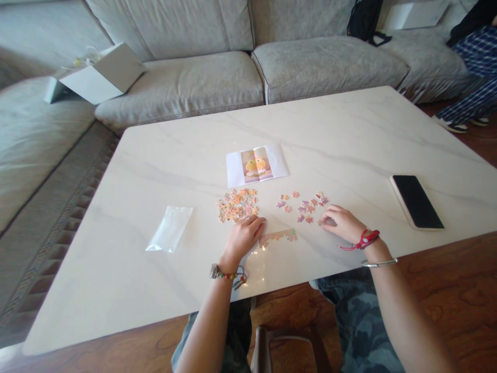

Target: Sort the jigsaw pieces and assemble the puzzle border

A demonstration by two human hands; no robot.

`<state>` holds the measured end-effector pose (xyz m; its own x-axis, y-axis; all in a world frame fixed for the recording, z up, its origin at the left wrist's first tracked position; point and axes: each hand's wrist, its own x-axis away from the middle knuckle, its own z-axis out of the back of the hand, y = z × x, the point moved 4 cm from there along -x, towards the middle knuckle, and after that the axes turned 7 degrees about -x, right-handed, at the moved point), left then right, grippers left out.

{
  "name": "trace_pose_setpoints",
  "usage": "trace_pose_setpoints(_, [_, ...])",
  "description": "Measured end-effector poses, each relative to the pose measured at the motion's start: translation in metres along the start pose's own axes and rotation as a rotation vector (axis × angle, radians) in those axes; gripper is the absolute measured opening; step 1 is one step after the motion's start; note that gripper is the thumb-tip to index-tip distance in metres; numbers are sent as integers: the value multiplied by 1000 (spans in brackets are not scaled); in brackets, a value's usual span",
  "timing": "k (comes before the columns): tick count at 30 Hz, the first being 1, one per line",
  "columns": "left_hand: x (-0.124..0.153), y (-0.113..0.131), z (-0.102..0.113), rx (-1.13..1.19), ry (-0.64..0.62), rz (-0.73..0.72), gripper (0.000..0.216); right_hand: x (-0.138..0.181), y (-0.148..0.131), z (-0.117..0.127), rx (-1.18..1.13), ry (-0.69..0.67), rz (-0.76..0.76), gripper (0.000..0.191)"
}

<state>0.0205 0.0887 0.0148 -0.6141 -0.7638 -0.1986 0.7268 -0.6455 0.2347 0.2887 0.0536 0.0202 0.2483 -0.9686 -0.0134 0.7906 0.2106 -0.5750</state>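
Note:
My left hand (245,235) rests on the table at the near edge of a heap of jigsaw pieces (236,203). Its fingers are curled together, and whatever they may hold is hidden. Just right of it lies a joined strip of puzzle pieces (278,237). My right hand (344,223) is closed in a pinch, with a small puzzle piece (320,223) at its fingertips. Beside those fingertips is a loose group of pinkish and purple pieces (309,205). Behind the heap, a creased sheet with a yellow picture (256,165) lies flat.
A clear plastic bag (170,229) lies at the left, a phone (417,201) at the right, on the white marbled table (341,134). A grey sofa (310,67) carries a white box (104,75) and a black bag (364,19). A person's checked trouser legs (471,77) show far right.

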Motion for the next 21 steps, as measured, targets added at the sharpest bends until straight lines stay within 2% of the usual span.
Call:
trace_pose_setpoints(4, [0, -1, -1, 9, -9, 12, 25, 0, -4, 2, -22, 11, 33, 5])
trace_pose_setpoints(11, [1, -2, 0, 22, -2, 21, 25, 4, 4, 6, -24, 31, -23, 6])
trace_pose_setpoints(13, [0, -2, 0, 12, -5, 16, 25, 2, 3, 11, -28, 93, -15, 6])
trace_pose_setpoints(15, [0, -2, -1, 8, -8, 8, 24, 0, 6, 20, -9, 219, -25, 8])
trace_pose_setpoints(18, [0, -3, -2, 24, 11, 0, 24, 1, 22, 35, 41, 409, -115, 13])
trace_pose_setpoints(21, [-1, -4, -2, 28, 24, -6, 24, 11, 48, 43, 52, 411, -214, 13])
